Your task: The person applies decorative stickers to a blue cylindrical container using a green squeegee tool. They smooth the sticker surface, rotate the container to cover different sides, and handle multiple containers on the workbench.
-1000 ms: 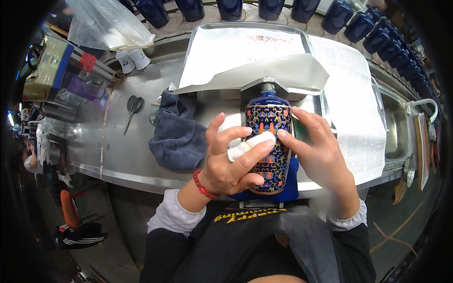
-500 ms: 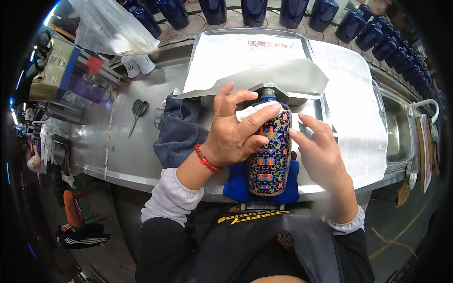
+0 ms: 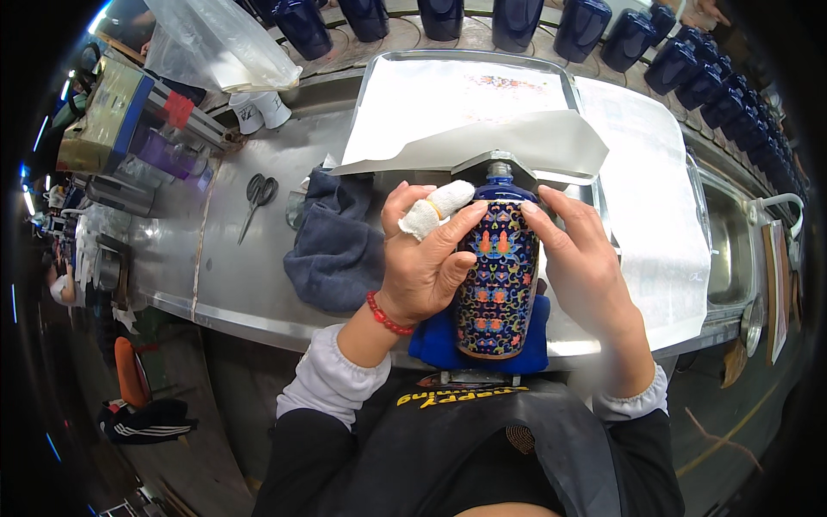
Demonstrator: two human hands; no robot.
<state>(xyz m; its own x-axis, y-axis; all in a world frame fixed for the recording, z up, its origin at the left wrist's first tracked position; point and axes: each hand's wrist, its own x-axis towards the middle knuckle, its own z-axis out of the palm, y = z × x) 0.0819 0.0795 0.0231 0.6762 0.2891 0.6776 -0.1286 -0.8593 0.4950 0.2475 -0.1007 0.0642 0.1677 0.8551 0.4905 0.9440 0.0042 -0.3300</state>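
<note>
A: Holding the bottle (image 3: 498,280) with both hands, same as half a second back, but the left hand (image 3: 428,258) had slid down off the neck. Bandaged fingers (image 3: 435,209) now lay across the upper shoulder, thumb side wrapped on the left flank

B: And a second ago?

A: Left hand sat lower, mid-body, white wrap pressed on the pattern. Then it went up over the top, then back to the shoulder. Read it as rubbing or smoothing the decorated surface, a pass up and down

B: Right hand (image 3: 584,258)?

A: Flat against the right side, fingers spread, steadying. Barely moved across the three frames

B: Grip state?

A: Left grip closed round the bottle, right grip pressed on it, cupping more than clamping. Both holding the bottle

B: Where was the bottle?

A: Upright on a blue pad (image 3: 431,340) at the near edge of the steel tabletop (image 3: 233,284), right before the person's chest. Metal cap (image 3: 500,169) now showed, it was hidden under the hand before

B: Around it?

A: Dark grey cloth (image 3: 332,246) just left of it, scissors (image 3: 257,194) further left, tray (image 3: 379,77) with white paper (image 3: 482,142) behind, row of plain dark blue bottles (image 3: 517,21) along the far edge

B: Meaning?

A: Judged the surface work mid-way, top part done, hand returning down
</note>
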